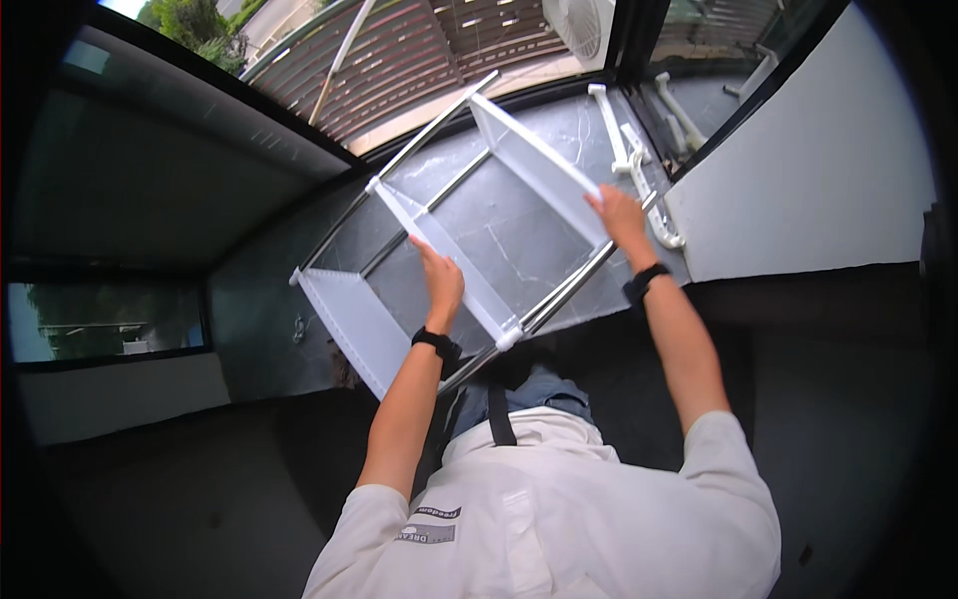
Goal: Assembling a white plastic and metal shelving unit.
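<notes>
A shelf rack lies on its side in front of me, with shiny metal tube posts and three white shelves. My left hand (439, 282) is at the edge of the middle shelf (449, 255), its fingers closed over the panel. The far right shelf (539, 160) is gripped near its closer end by my right hand (621, 215). The third shelf (354, 314) stands at the left end, touched by neither hand. White joints, such as the connector (510, 335), sit where the posts meet the shelves.
The rack rests on a dark grey marbled surface (499, 240). Several white plastic parts (636, 165) lie to its right, beside a white wall (808, 170). Dark-framed windows (344, 155) bound the far side, with a slatted fence (389, 60) outside. A small clear object (299, 327) lies at left.
</notes>
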